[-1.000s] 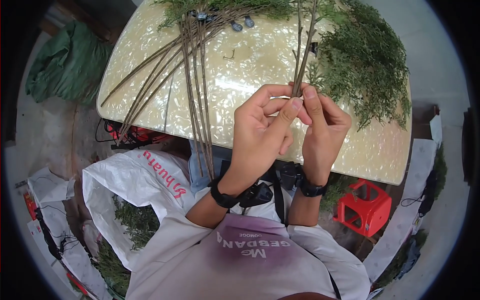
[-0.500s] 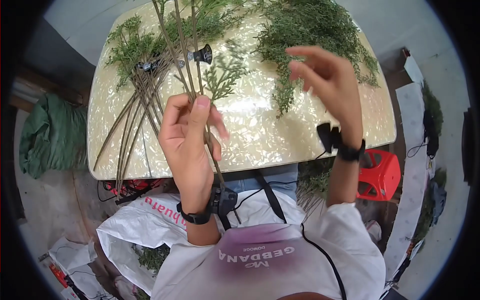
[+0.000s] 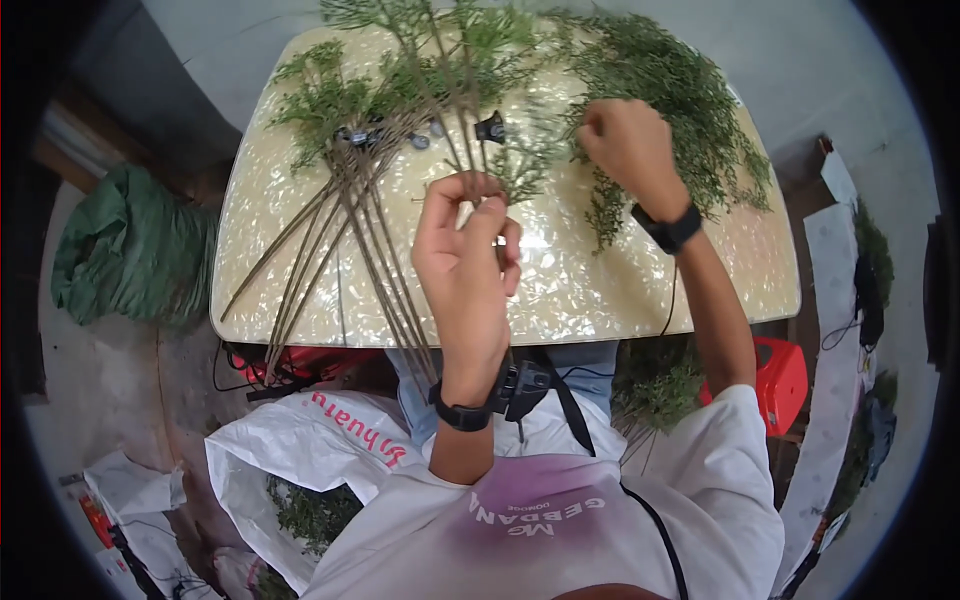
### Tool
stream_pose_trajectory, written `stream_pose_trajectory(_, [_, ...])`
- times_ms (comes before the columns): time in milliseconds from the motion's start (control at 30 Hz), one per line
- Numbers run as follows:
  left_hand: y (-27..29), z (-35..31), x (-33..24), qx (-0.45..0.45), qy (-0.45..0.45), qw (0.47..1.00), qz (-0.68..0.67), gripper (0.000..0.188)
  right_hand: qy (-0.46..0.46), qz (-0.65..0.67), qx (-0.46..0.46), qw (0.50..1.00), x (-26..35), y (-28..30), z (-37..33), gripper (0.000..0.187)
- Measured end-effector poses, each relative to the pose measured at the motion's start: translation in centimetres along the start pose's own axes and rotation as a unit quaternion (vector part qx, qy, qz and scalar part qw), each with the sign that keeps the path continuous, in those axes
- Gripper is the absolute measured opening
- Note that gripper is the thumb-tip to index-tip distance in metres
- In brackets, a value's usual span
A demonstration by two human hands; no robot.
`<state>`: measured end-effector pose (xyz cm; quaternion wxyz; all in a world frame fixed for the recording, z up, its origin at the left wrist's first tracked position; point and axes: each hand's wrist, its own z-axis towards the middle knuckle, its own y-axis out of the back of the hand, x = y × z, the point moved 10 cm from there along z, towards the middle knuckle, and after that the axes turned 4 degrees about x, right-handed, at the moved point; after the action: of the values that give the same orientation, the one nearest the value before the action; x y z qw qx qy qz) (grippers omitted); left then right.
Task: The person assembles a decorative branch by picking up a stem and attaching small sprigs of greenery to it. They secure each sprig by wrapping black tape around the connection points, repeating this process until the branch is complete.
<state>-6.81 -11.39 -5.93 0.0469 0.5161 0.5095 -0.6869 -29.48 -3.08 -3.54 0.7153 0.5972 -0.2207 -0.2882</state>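
Note:
My left hand is closed with thumb against fingers around a few long brown stems, which rise toward the table's far edge with green foliage at their tops. A small green sprig, partly blurred, sticks out just right of its fingertips. My right hand is curled over the near left edge of a heap of evergreen sprigs at the far right. Its fingertips are turned away, so what they hold, if anything, is hidden.
Left of my left hand, several bare-stemmed evergreen branches lie across the pearly table, some overhanging its near edge. A small black object stands behind the held stems. Around are a green sack, a white bag and a red stool.
The right hand has moved from hovering with fingers apart to a curled position at the heap. In the picture, my left hand and its stems sit further right, along with a shifted view.

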Motion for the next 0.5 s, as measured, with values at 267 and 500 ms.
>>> stream_pose_trajectory(267, [-1.3,-0.5,0.3,0.102,0.019,0.993,-0.053,0.017,-0.056,0.495,0.018,0.867,-5.4,9.5,-5.9,0.029])
stream_pose_trajectory(500, [-1.3,-0.4,0.4,0.134,0.044,0.988,-0.062,0.018,-0.043,0.669,-0.088,0.737,-5.4,8.4,-8.8,0.048])
